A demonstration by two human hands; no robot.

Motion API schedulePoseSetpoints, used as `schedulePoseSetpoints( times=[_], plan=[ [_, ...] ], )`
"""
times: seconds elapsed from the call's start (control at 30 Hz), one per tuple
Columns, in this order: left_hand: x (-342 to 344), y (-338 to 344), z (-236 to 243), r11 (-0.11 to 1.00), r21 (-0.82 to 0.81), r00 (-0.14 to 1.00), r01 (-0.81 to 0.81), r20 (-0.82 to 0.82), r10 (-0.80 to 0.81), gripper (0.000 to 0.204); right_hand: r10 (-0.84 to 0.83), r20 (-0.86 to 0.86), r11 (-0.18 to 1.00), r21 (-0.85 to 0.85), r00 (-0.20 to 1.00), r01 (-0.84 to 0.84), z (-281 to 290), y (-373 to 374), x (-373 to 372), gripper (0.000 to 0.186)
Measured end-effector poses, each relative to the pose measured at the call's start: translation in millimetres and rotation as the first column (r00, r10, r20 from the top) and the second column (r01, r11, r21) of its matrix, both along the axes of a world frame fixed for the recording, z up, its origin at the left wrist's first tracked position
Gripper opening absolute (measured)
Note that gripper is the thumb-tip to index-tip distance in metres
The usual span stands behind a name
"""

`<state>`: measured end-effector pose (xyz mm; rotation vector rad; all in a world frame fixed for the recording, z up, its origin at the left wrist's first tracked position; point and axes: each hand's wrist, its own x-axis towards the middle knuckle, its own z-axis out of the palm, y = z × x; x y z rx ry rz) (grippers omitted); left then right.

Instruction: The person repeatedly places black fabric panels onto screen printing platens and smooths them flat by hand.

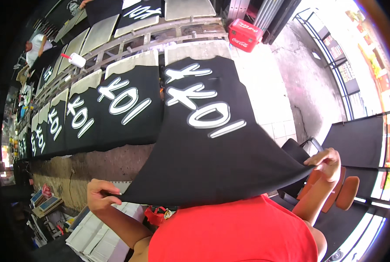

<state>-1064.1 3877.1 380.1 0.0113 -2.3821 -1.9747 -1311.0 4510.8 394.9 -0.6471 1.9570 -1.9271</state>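
Fingers (105,192) of the left hand (99,195) are pinched shut on the near left corner of a black printed shirt (212,148), thumb on top, cloth edge running out from between them. Same deal on the other side: the right hand (328,163) has its fingers (321,160) curled closed over the near right corner. So the shirt is stretched between both grips, its far end lying flat on a pale printing board (195,50), white print facing up. Left of that shirt sits a row of more black printed shirts (116,109) on their own boards. Beyond the shirt, to its right, there's a red cooler box (245,35) on the floor. Person's wearing a red top (234,231).
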Motion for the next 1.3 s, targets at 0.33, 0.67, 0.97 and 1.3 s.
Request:
schedulePoseSetpoints(
  times=[0.33,0.67,0.97,1.3],
  plan=[
    [-180,12,-158,0.927,-0.350,0.941,-0.131,0.252,0.228,0.024,-0.224,0.246,0.884,0.458,0.943,0.091,-194,-85,-161,0.030],
    [-398,19,-325,0.483,-0.863,0.954,-0.146,0.007,0.301,0.048,-0.254,0.204,0.881,0.452,0.946,0.139,-401,-165,-303,0.055],
    [-403,16,-293,0.480,-0.877,0.974,-0.013,0.099,0.206,0.022,-0.115,0.023,0.650,0.758,0.993,0.058,-349,-144,-305,0.029],
    [-225,13,-119,0.896,-0.445,0.979,0.017,0.191,0.076,0.027,0.146,-0.344,0.799,0.594,0.928,0.095,-156,-80,-145,0.031]
  ],
)
